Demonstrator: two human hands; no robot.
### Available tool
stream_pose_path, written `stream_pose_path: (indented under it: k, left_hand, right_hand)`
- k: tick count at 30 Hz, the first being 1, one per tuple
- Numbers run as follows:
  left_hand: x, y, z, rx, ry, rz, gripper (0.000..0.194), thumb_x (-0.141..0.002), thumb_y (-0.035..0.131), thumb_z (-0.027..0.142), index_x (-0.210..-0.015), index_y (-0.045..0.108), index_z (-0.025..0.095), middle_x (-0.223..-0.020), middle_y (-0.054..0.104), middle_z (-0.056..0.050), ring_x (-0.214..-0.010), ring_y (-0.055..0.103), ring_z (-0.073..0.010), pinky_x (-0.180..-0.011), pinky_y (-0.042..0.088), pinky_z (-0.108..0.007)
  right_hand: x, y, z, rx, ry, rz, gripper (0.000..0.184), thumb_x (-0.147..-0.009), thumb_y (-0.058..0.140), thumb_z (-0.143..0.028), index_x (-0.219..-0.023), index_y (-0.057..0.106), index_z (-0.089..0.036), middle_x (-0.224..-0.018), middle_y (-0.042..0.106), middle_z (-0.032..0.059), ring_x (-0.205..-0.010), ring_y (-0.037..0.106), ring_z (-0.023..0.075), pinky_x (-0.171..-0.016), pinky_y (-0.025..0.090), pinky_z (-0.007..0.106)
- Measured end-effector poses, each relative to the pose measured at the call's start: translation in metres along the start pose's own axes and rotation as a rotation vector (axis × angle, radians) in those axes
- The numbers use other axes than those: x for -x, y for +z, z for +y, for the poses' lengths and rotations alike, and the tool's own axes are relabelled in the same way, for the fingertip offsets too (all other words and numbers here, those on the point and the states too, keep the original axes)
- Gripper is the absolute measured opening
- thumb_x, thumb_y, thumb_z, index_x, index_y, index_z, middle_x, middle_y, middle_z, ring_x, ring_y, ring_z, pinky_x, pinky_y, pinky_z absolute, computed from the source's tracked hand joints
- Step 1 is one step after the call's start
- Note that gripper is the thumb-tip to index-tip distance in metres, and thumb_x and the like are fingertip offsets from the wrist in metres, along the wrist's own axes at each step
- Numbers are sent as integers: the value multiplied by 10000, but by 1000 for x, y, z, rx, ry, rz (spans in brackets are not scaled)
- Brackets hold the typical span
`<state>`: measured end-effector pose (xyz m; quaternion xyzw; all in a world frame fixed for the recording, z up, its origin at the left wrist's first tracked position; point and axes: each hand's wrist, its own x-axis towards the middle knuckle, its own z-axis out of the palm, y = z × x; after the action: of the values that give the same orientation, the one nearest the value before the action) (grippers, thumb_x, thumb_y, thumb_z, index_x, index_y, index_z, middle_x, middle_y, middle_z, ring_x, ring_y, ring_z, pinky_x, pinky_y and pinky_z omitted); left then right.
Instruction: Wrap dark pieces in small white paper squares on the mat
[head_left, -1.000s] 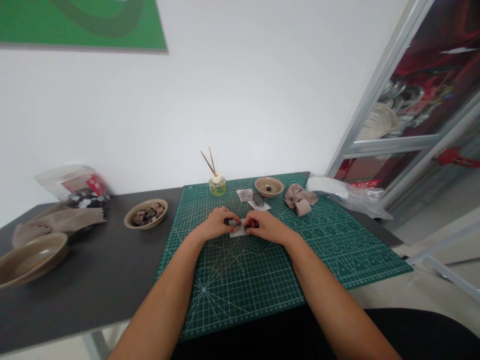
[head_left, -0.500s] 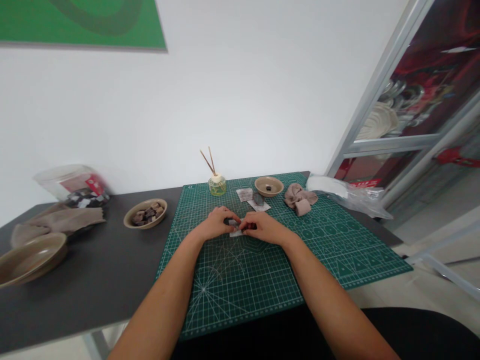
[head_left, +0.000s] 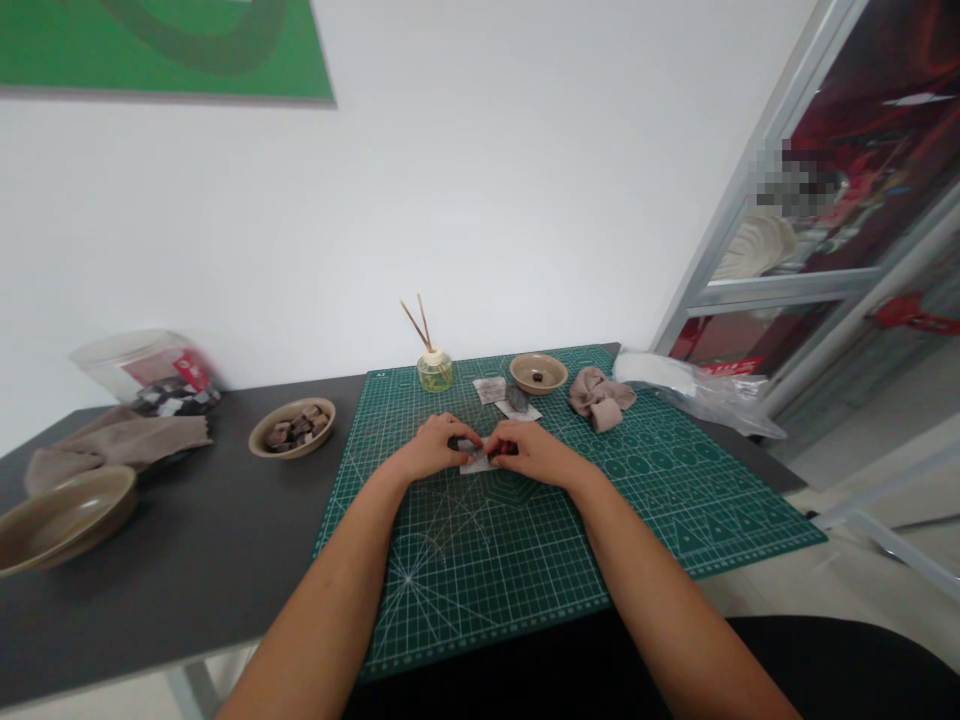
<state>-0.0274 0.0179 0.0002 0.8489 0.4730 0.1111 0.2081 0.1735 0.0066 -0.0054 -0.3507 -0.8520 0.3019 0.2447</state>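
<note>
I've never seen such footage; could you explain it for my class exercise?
There is no machine, just a person's bare left hand and right hand. One camera, worn on that person's head, looks forward and down. Both hands are close together at a small, flat, whitish sheet on a green, gridded cutting mat; whether they grip anything is unclear. Farther back are a round beige bowl with a small dark piece inside and a crumpled brown cloth. On the dark table at left, another beige bowl holds brown and dark blocks.
</note>
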Motion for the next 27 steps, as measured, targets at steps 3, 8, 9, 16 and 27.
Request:
stream_pose_path:
  k: [3,8,9,16,27]
  left_hand:
    - [0,0,0,6,-9,-1,271,-721,646,217,-985,690,258,-993,591,-27,-1011,489,-205,-928,360,-338]
    - [0,0,0,-10,0,3,256,-723,645,232,-973,691,260,-984,606,-16,-1003,492,-200,-921,366,-322]
    - [0,0,0,-10,0,3,256,-721,646,231,-972,691,261,-983,607,-15,-1001,493,-198,-919,367,-319]
    - [0,0,0,10,-13,7,254,-726,644,247,-974,691,268,-986,593,-21,-1014,484,-204,-926,363,-336]
    - [1,0,0,2,-5,-1,260,-723,647,227,-977,689,258,-992,600,-21,-1012,488,-208,-928,357,-339]
  right_hand:
    - [1,-1,1,1,4,-1,197,-705,618,-30,-834,678,-167,-776,610,4,-708,539,122,-660,411,235]
    - [0,0,1,21,-37,-11,204,-716,620,-39,-851,689,-176,-807,600,12,-751,544,130,-681,411,242]
    - [0,-1,1,21,-30,-10,205,-717,620,-42,-853,690,-178,-802,600,10,-746,543,130,-679,411,243]
    - [0,1,1,19,-40,-9,194,-724,622,-52,-851,691,-182,-797,600,9,-742,542,127,-676,410,241]
    - [1,1,0,44,-63,-16,185,-737,621,-69,-861,693,-187,-807,582,12,-727,538,125,-666,408,241]
